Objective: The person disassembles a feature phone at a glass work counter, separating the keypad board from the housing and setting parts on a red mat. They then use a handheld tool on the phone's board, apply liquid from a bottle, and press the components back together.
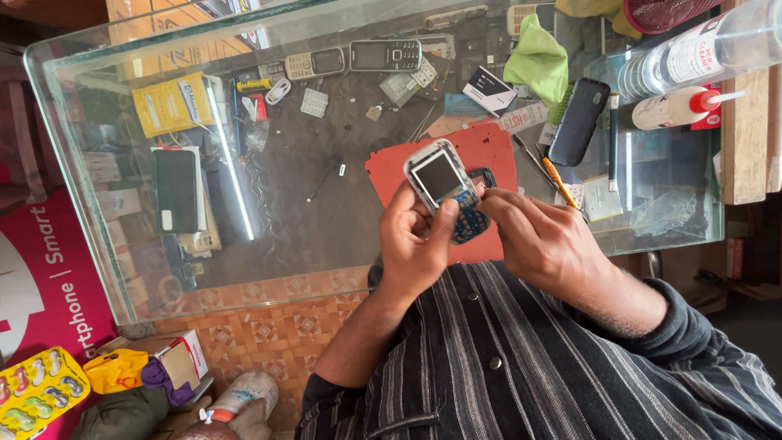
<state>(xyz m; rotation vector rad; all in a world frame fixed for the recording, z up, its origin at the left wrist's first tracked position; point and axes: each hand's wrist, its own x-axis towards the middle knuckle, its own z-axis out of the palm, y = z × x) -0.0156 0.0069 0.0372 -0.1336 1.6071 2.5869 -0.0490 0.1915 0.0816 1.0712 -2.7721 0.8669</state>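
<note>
the left hand (415,244) is clamped around a small silver phone (440,181), thumb on its keypad; the right hand (542,240) pinches its lower edge, both above the red mat (391,167) on the glass worktop (326,228).

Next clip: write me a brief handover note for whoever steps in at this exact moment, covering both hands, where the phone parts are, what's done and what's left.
Left hand: grip on a small phone with its front cover off, screen facing up, thumb by the screen's lower edge.
Right hand: fingertips on the blue keypad board at the phone's lower end.
Both are held above the red mat on the glass counter. An orange-handled tool lies right of the mat.
Done: phone opened.
Left: the board is not yet freed or seated; I cannot tell which.
</note>
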